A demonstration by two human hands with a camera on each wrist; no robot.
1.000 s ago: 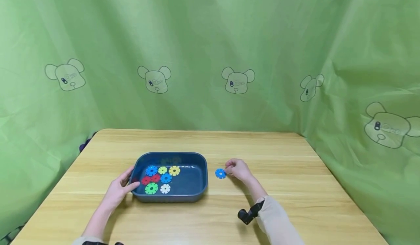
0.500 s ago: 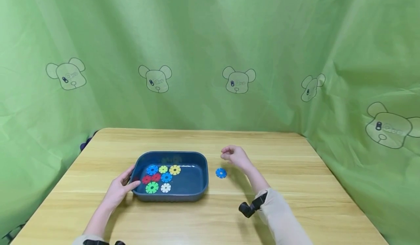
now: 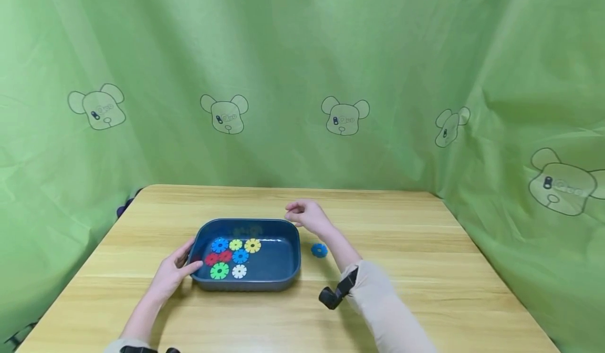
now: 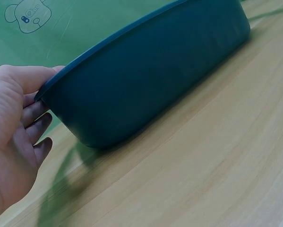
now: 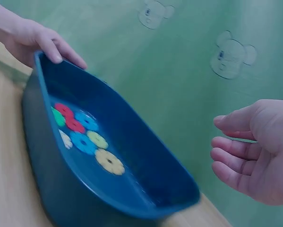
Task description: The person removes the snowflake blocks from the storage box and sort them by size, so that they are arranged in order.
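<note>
My left hand point(image 3: 166, 278) grips the left end of a dark blue rectangular tub point(image 3: 243, 286), its thumb over the rim and the fingers along the outside wall. Inside lie several flat notched plastic discs: a green disc point(image 3: 219, 271), a white disc point(image 3: 239, 271), a yellow disc point(image 3: 252, 246), plus red, blue and pale yellow ones. Over the tub's far right corner is my right hand point(image 3: 309, 217). Its fingers are loosely bent with nothing between them in the right wrist view. One blue disc point(image 3: 319, 250) lies on the table just right of the tub.
The tub stands on a light wooden table point(image 3: 425, 269). Behind and on both sides hangs a green curtain point(image 3: 283, 153) printed with bear heads. A black wrist camera point(image 3: 333, 295) sits on the right sleeve.
My right hand has left the blue disc on the table, lifted away and moved left to the tub's far right corner. The left hand has stayed on the tub.
</note>
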